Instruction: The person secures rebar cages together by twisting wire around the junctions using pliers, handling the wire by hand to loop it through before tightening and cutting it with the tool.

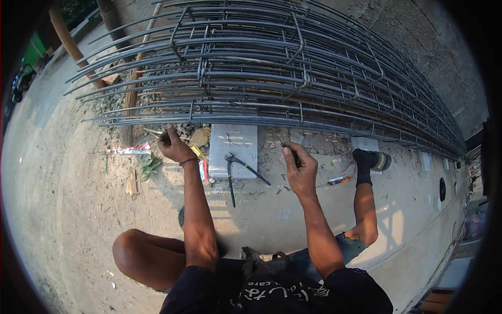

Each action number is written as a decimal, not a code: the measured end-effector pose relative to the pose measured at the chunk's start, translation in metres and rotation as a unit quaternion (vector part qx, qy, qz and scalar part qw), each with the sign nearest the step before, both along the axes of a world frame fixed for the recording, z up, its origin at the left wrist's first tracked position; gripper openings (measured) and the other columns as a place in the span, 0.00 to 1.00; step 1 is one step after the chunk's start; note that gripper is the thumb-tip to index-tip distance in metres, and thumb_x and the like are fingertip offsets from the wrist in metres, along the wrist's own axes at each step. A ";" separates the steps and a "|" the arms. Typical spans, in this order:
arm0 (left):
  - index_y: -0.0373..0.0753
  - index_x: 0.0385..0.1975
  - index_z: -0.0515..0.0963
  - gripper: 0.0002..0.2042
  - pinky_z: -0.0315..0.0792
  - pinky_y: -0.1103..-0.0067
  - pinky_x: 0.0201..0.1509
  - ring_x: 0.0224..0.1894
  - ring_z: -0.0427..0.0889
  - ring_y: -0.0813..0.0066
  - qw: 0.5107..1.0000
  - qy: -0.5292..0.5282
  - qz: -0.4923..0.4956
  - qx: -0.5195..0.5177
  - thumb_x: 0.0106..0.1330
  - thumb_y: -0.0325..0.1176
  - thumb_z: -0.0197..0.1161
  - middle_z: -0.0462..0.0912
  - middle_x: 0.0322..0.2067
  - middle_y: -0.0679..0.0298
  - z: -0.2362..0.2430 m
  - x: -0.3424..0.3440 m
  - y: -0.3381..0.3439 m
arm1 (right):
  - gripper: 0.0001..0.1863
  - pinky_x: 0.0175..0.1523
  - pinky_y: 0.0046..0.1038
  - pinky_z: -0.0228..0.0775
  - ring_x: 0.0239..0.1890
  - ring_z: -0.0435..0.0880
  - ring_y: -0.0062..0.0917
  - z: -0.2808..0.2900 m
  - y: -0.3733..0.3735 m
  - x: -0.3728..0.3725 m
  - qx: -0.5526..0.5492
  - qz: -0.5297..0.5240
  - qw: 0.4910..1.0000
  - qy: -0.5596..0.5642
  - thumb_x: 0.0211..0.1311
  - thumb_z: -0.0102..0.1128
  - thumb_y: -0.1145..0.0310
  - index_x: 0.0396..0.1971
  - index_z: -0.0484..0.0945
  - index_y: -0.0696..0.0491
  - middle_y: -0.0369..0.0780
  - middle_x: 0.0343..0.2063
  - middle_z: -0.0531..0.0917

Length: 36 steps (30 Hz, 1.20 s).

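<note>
Right hand (302,170): thumb and forefinger drawn together, other fingers curled in, apparently on a thin wire (281,140). Held just short of the lower bars.

Left hand (177,149): half closed, fingers bent, fingertips up at the lowest bars. Cannot tell whether it grips anything. Dark band (189,161) on that wrist.

Steel cages (235,76), the work itself: directly ahead of both hands, lying lengthwise across the upper view and running away to the right. Long ribbed bars and many stirrups (191,111) are already assembled into frames. Whether every crossing is tied cannot be told; joints too small. On that showing, forming looks well advanced; what remains, if anything, is probably fine fastening at the near side.

Pincers (230,180), dark with yellow marks: lie open between the forearms, head on a white slab (234,137), handle ends past its edge. Neither hand on them. Wire scraps around.

Writing: pale lettering in two scripts on the dark shirt (282,293), partly cut by folds. Colourful printed wrapper (340,180) right of the right hand, too small to read. Red-and-white strip (130,150) left of the left hand, print not legible. No marking made out on the steel.
</note>
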<state>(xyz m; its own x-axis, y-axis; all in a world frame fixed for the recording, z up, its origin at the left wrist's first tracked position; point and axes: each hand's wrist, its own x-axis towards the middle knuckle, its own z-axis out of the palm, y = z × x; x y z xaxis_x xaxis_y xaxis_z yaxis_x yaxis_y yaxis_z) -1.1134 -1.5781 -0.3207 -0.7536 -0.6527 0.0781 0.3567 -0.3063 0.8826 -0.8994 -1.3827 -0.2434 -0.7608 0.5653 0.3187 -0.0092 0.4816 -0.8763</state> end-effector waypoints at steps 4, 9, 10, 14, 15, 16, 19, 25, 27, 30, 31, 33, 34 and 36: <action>0.35 0.26 0.72 0.07 0.68 0.79 0.35 0.28 0.70 0.78 0.985 0.074 -0.035 -0.149 0.60 0.30 0.63 0.75 0.26 0.66 0.031 0.040 0.047 | 0.09 0.29 0.18 0.64 0.25 0.71 0.14 -0.003 0.049 0.024 0.023 -0.074 0.995 0.061 0.63 0.55 0.70 0.36 0.76 0.60 0.36 0.24 0.78; 0.35 0.37 0.78 0.11 0.73 0.69 0.41 0.35 0.79 0.55 0.762 0.306 -0.252 -0.513 0.53 0.27 0.64 0.79 0.33 0.52 0.065 0.048 0.156 | 0.08 0.27 0.14 0.57 0.23 0.65 0.10 0.000 0.097 0.058 -0.021 -0.134 0.988 0.077 0.63 0.55 0.70 0.35 0.76 0.59 0.32 0.23 0.74; 0.35 0.37 0.78 0.12 0.73 0.67 0.42 0.36 0.79 0.53 0.722 0.297 -0.277 -0.560 0.52 0.29 0.64 0.79 0.33 0.52 0.064 0.042 0.172 | 0.07 0.26 0.13 0.54 0.22 0.63 0.09 -0.002 0.101 0.062 -0.007 -0.132 0.989 0.072 0.64 0.54 0.70 0.35 0.76 0.59 0.30 0.22 0.72; 0.35 0.39 0.77 0.15 0.72 0.63 0.45 0.39 0.79 0.50 0.570 0.212 -0.406 -0.682 0.51 0.32 0.65 0.80 0.34 0.50 0.058 0.017 0.218 | 0.08 0.23 0.13 0.46 0.20 0.57 0.07 -0.009 0.095 0.067 -0.002 -0.119 0.991 0.066 0.64 0.56 0.68 0.35 0.77 0.57 0.26 0.19 0.66; 0.36 0.40 0.77 0.16 0.72 0.63 0.45 0.39 0.79 0.50 0.534 0.181 -0.450 -0.692 0.51 0.33 0.65 0.81 0.34 0.49 0.055 0.016 0.229 | 0.09 0.22 0.14 0.47 0.18 0.57 0.07 -0.017 0.098 0.068 -0.015 -0.111 0.991 0.067 0.63 0.56 0.67 0.35 0.77 0.57 0.26 0.17 0.67; 0.36 0.41 0.77 0.17 0.72 0.63 0.46 0.40 0.79 0.50 0.522 0.174 -0.458 -0.698 0.51 0.33 0.66 0.81 0.35 0.49 0.054 0.014 0.231 | 0.09 0.21 0.14 0.48 0.17 0.56 0.07 -0.025 0.099 0.065 -0.031 -0.100 0.992 0.069 0.63 0.57 0.66 0.35 0.78 0.57 0.26 0.16 0.67; 0.38 0.44 0.77 0.19 0.72 0.65 0.48 0.42 0.79 0.52 0.521 0.179 -0.482 -0.682 0.51 0.33 0.66 0.81 0.37 0.50 0.054 0.008 0.230 | 0.11 0.16 0.13 0.44 0.14 0.57 0.05 -0.036 0.097 0.042 -0.249 -0.078 0.965 0.034 0.64 0.56 0.65 0.37 0.78 0.57 0.28 0.18 0.70; 0.41 0.48 0.76 0.21 0.72 0.67 0.49 0.43 0.79 0.53 0.532 0.231 -0.500 -0.643 0.51 0.33 0.65 0.80 0.40 0.50 0.062 0.002 0.231 | 0.17 0.13 0.14 0.43 0.10 0.55 0.08 -0.045 0.104 -0.042 -0.477 -0.054 0.877 0.026 0.58 0.61 0.54 0.35 0.75 0.53 0.32 0.23 0.74; 0.40 0.47 0.77 0.20 0.73 0.67 0.48 0.42 0.79 0.53 0.538 0.260 -0.477 -0.644 0.51 0.32 0.64 0.80 0.40 0.50 0.056 0.001 0.233 | 0.16 0.13 0.14 0.43 0.10 0.55 0.09 -0.054 0.105 -0.058 -0.529 -0.074 0.843 0.058 0.56 0.63 0.53 0.32 0.73 0.51 0.31 0.21 0.72; 0.39 0.44 0.78 0.18 0.73 0.66 0.45 0.40 0.79 0.52 0.550 0.281 -0.472 -0.629 0.50 0.30 0.63 0.80 0.38 0.49 0.051 0.002 0.232 | 0.14 0.14 0.15 0.44 0.11 0.56 0.10 -0.064 0.105 -0.069 -0.566 -0.096 0.812 0.110 0.55 0.65 0.57 0.28 0.71 0.49 0.30 0.18 0.67; 0.38 0.43 0.78 0.17 0.73 0.66 0.44 0.39 0.80 0.51 0.547 0.275 -0.462 -0.642 0.50 0.29 0.62 0.80 0.37 0.48 0.050 0.003 0.232 | 0.13 0.14 0.15 0.44 0.11 0.56 0.11 -0.065 0.105 -0.072 -0.578 -0.099 0.801 0.119 0.54 0.66 0.58 0.28 0.71 0.49 0.29 0.18 0.66; 0.37 0.40 0.79 0.16 0.73 0.65 0.42 0.37 0.80 0.51 0.540 0.265 -0.440 -0.667 0.49 0.27 0.61 0.80 0.35 0.48 0.051 0.002 0.233 | 0.13 0.14 0.15 0.45 0.11 0.56 0.11 -0.067 0.102 -0.073 -0.583 -0.104 0.793 0.142 0.54 0.66 0.61 0.27 0.71 0.49 0.29 0.17 0.65; 0.36 0.39 0.79 0.15 0.73 0.65 0.42 0.36 0.80 0.51 0.536 0.273 -0.437 -0.669 0.49 0.27 0.61 0.81 0.34 0.48 0.051 0.003 0.234 | 0.12 0.13 0.16 0.45 0.11 0.56 0.11 -0.068 0.098 -0.070 -0.576 -0.106 0.796 0.155 0.53 0.67 0.62 0.27 0.71 0.49 0.29 0.17 0.65; 0.35 0.38 0.80 0.14 0.73 0.64 0.40 0.34 0.80 0.51 0.527 0.283 -0.433 -0.674 0.48 0.26 0.60 0.81 0.32 0.49 0.049 0.009 0.230 | 0.12 0.13 0.16 0.45 0.11 0.56 0.11 -0.069 0.093 -0.066 -0.568 -0.114 0.797 0.170 0.52 0.67 0.63 0.26 0.71 0.49 0.28 0.16 0.65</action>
